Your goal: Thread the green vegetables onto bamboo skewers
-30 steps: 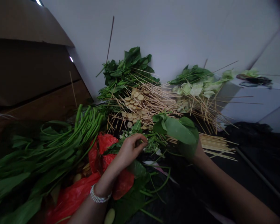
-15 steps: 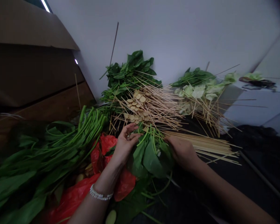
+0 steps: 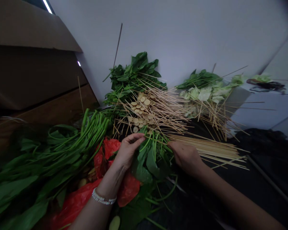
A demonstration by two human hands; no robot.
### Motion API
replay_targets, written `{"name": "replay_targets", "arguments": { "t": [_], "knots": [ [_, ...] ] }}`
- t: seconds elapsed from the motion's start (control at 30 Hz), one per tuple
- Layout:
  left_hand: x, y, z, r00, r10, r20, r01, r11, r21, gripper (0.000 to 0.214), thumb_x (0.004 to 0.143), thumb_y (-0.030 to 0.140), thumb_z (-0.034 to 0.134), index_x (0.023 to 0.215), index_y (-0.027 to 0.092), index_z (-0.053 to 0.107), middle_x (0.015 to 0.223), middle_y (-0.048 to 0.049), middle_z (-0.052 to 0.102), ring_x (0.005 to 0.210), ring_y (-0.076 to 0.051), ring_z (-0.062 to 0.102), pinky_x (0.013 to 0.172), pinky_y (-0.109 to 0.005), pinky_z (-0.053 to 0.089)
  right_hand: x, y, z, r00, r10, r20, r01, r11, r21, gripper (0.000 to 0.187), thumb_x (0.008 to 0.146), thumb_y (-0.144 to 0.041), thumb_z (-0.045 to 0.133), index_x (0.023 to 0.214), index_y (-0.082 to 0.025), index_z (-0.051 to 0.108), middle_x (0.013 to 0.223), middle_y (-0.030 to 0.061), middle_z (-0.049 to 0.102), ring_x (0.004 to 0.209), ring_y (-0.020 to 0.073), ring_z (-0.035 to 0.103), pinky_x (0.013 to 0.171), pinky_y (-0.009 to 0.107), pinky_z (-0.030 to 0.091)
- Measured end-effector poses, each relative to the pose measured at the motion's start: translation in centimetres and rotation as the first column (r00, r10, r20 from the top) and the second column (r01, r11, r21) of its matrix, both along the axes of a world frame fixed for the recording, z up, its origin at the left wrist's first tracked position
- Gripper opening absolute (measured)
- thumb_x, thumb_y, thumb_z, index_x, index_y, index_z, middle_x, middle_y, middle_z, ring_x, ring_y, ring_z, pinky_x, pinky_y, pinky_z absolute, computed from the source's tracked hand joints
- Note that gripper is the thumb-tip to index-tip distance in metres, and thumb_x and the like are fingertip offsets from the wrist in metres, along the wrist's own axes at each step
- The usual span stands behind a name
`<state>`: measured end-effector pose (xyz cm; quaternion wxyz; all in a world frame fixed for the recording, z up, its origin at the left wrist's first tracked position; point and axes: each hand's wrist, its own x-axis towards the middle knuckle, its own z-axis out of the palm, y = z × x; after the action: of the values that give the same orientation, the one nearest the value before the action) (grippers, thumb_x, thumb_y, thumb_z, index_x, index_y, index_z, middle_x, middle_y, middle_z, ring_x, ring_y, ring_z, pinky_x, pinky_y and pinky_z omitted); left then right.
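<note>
My left hand (image 3: 129,150), a beaded bracelet on its wrist, pinches the left end of a thin bamboo skewer (image 3: 156,140). My right hand (image 3: 186,158) is closed round the skewer's other end. Between the hands a bunch of leafy greens (image 3: 147,163) hangs from the skewer, stems up and broad leaves down. Whether the skewer pierces every stem cannot be made out. Just beyond my fingers lies a pile of skewered potato-like slices (image 3: 141,107). Loose bare skewers (image 3: 211,148) lie beside my right hand.
Long-stemmed greens (image 3: 50,163) heap at the left, beside a red plastic bag (image 3: 79,201) with pale slices. Skewered greens (image 3: 136,68) lean on the white wall (image 3: 182,32). Skewered cabbage (image 3: 206,94) stands at back right. A cardboard box (image 3: 31,70) stands at upper left.
The leaf bunch hangs narrower and the skewer across its stems now shows between my hands. My left fingers have come together and moved slightly down; the right hand has barely moved.
</note>
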<state>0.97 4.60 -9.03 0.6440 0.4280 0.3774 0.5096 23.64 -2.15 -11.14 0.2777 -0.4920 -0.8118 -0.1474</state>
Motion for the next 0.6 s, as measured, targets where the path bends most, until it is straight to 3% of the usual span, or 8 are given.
{"name": "replay_targets", "arguments": {
  "t": [0.3, 0.6],
  "knots": [
    [-0.06, -0.05, -0.16, 1.000, -0.003, 0.023, 0.003, 1.000, -0.028, 0.026, 0.061, 0.030, 0.086, 0.081, 0.017, 0.076, 0.071, 0.0004, 0.072, 0.061, -0.009, 0.062, 0.061, -0.019, 0.047, -0.03, -0.04, 0.12, 1.000, -0.003, 0.002, 0.003, 1.000, -0.011, 0.026, 0.091, -0.009, 0.039, 0.098, -0.017, 0.063, 0.077, 0.0038, 0.068, 0.069, 0.0133, 0.063, 0.063, 0.022, 0.042],
    [-0.01, 0.19, -0.15, 0.999, 0.029, 0.026, -0.028, 0.999, -0.043, 0.027, 0.053, 0.028, 0.089, 0.075, 0.017, 0.076, 0.067, 0.0003, 0.072, 0.060, -0.010, 0.062, 0.062, -0.020, 0.047, -0.23, -0.09, -0.16, 1.000, 0.009, -0.011, -0.008, 0.999, 0.041, 0.025, 0.091, -0.010, 0.041, 0.100, -0.017, 0.063, 0.083, 0.0046, 0.071, 0.068, 0.0134, 0.063, 0.062, 0.022, 0.043]
  ]
}}
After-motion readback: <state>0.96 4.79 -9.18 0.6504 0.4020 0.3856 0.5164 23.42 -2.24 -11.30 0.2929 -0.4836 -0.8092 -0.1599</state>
